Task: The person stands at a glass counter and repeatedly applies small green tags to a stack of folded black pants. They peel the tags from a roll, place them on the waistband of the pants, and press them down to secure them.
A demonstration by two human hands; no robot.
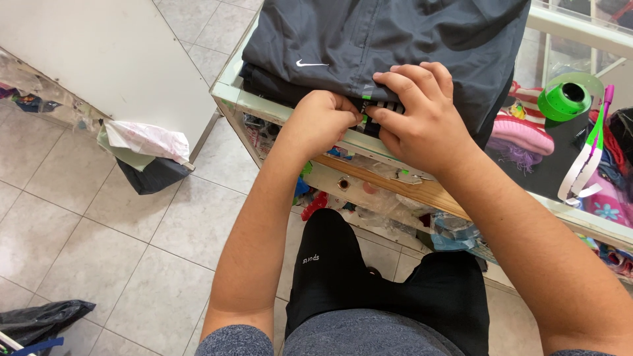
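My arms are bare below short heathered grey sleeves (234, 341); I wear black trousers (330, 264) with small white lettering.
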